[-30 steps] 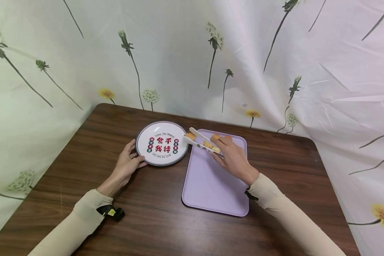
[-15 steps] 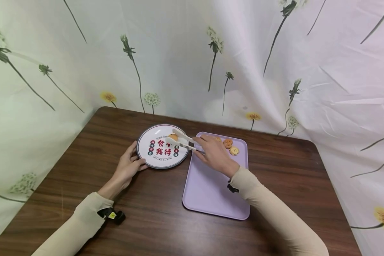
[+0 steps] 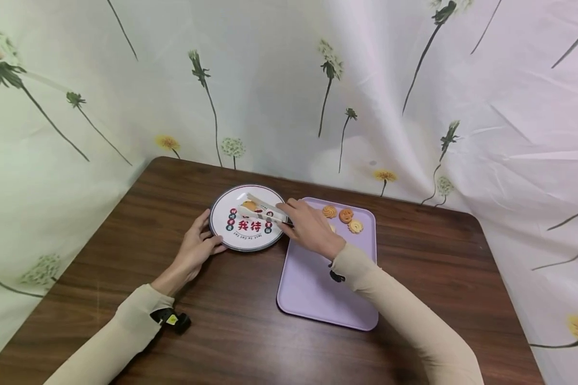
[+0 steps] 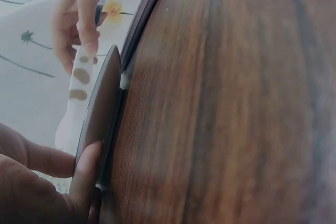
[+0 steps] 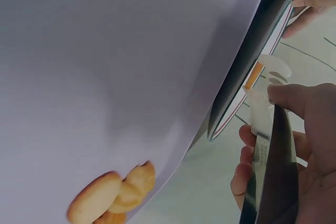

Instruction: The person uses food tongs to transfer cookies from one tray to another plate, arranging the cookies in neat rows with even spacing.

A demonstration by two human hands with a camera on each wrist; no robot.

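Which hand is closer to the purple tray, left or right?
Right. In the head view, the right hand overlaps the tray's far left part; the left hand is left of it, gripping the plate's opposite rim.

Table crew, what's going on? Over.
Left hand gripping plate by rim. Right hand gripping tongs. Cookie between their tips, over or on plate. Nothing visibly in the way.
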